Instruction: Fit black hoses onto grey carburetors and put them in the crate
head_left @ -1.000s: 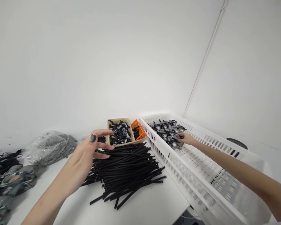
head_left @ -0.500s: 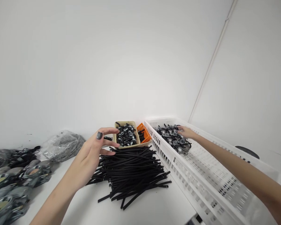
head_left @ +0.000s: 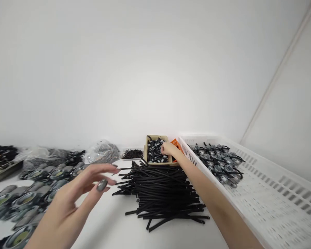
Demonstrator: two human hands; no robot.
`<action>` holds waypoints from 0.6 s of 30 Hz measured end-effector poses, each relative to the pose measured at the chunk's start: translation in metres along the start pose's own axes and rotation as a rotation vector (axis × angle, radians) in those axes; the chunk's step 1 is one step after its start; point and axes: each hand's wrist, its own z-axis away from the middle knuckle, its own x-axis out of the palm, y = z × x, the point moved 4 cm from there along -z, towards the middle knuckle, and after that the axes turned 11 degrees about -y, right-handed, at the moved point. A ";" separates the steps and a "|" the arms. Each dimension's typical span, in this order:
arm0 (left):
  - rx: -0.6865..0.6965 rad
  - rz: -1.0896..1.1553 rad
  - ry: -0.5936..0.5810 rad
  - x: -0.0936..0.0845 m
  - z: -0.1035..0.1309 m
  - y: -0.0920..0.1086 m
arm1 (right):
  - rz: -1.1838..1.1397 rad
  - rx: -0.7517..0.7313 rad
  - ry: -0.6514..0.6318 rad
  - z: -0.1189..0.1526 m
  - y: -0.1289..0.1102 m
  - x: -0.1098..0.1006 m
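Observation:
My left hand [head_left: 80, 197] hovers over the white table, left of a pile of black strips [head_left: 163, 193], its fingers apart and holding nothing. My right hand [head_left: 168, 148] reaches into a beige tray [head_left: 146, 152] of small black and silver parts [head_left: 155, 152]. Its fingers are bent down at the parts; whether they grip one is too small to tell. Beside that tray, partly behind my right wrist, is an orange basket [head_left: 176, 142]. Assembled grey and black pieces [head_left: 219, 160] lie in the white crate [head_left: 238, 204] on the right.
Grey parts with round openings [head_left: 26, 199] cover the table's left side. Behind them are plastic bags [head_left: 103, 152] and a tray of dark items at the far left. A small dish of dark loops [head_left: 132, 154] stands by the wall.
My right hand has left the white crate and is now in the beige tray. My left hand has moved lower and farther left of the trays. The view has turned left.

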 end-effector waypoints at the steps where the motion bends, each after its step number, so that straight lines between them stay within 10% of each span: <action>1: -0.084 -0.106 -0.025 -0.010 0.012 -0.024 | -0.011 -0.007 -0.002 0.000 0.003 0.004; 4: -0.410 -0.369 0.092 -0.045 0.053 -0.106 | -0.061 -0.031 0.023 0.002 0.015 0.014; 8: -0.485 -0.780 0.174 -0.059 0.097 -0.178 | -0.164 -0.096 0.144 0.007 0.021 0.019; 18: -0.593 -0.653 0.114 -0.062 0.117 -0.208 | -0.576 -0.169 0.563 0.055 0.034 -0.015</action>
